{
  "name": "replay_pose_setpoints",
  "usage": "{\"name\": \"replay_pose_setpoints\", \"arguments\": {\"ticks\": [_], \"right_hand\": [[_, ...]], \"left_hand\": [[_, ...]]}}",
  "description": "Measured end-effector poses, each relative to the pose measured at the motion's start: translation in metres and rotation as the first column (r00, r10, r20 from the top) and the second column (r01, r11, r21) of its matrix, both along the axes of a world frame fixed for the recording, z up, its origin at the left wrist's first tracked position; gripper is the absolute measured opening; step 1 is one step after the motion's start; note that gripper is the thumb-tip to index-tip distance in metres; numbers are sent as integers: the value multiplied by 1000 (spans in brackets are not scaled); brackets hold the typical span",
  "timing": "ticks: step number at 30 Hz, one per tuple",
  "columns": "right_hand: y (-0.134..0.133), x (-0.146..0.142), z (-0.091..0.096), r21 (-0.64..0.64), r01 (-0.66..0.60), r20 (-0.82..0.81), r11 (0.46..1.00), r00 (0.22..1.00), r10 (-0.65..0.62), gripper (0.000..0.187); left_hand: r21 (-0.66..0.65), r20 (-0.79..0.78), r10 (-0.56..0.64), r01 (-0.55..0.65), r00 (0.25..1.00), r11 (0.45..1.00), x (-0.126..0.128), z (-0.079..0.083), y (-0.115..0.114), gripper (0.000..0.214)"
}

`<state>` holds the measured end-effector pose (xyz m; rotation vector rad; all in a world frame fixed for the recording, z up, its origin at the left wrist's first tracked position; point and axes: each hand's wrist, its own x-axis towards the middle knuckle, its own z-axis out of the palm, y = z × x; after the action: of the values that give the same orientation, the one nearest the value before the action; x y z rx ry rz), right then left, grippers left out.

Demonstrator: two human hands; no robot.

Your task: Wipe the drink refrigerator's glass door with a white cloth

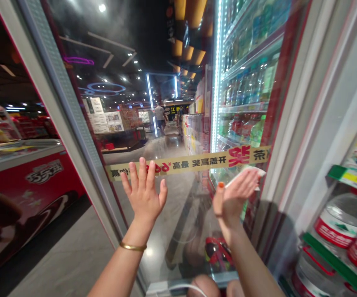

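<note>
My left hand point(144, 190) lies flat on the inside of an open glass fridge door point(178, 123), fingers spread, just below a yellow sticker strip point(193, 161) with red print. A gold bangle circles that wrist. My right hand point(234, 194) presses a white cloth point(249, 172) against the same glass, further right near the door's red frame, palm and fingers stretched over the cloth.
Fridge shelves at the right hold large water bottles point(336, 225) with red labels. A red chest freezer point(27, 185) stands at the left across a grey floor. Through the glass I see another drinks cooler point(246, 95), a shop aisle and a person far off.
</note>
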<state>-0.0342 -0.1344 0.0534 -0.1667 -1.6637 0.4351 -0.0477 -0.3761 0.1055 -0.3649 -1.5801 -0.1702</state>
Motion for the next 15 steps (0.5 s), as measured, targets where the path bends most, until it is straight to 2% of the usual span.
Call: {"name": "replay_pose_setpoints", "arguments": {"ticks": [1,2,3,4,5,6,7,8,9,10,12,13,15], "right_hand": [[-22,-3,2,98,-25,5,995,1000,24,88],[-42,-5,-1,258,-60,14,964,998,58,89],[-56,-5,-8,432,-95,25,897,995,93,89],[-62,-5,-16,569,-118,39,814,992,116,88],[-58,-3,-24,650,-126,51,749,991,122,86],[-46,-1,-29,670,-114,51,734,993,107,86],[-27,2,-27,627,-88,51,774,996,72,87],[-6,3,-20,527,-52,51,848,998,30,89],[15,4,-6,397,-17,58,918,998,-7,90],[32,3,12,263,14,64,965,997,-32,89],[42,0,50,84,45,47,995,998,-49,87],[35,-2,65,73,41,38,996,998,-44,87],[5,-3,75,216,0,58,976,998,-12,91]], "left_hand": [[-2,3,-4,4,1000,1000,0,0,0,83],[-5,5,-6,6,1000,1000,0,0,-1,83],[-9,7,-4,5,1000,1000,0,0,-1,83],[-11,7,-2,2,1000,1000,0,0,-1,83],[-10,6,2,-2,1000,1000,0,0,-1,84],[-7,6,6,-6,1000,1000,-1,-1,-1,84],[-3,7,9,-9,1000,1000,-1,-1,-1,84],[-1,9,11,-11,1000,1000,-2,-2,0,84],[1,11,12,-12,1000,1000,-2,-2,0,84],[5,15,10,-11,1000,1000,-2,-3,0,84],[19,20,3,-3,1000,1000,-3,-3,-1,84],[25,23,-5,5,1000,1000,-3,-4,-1,83],[30,31,-27,27,999,999,-3,-4,-2,83]]}}
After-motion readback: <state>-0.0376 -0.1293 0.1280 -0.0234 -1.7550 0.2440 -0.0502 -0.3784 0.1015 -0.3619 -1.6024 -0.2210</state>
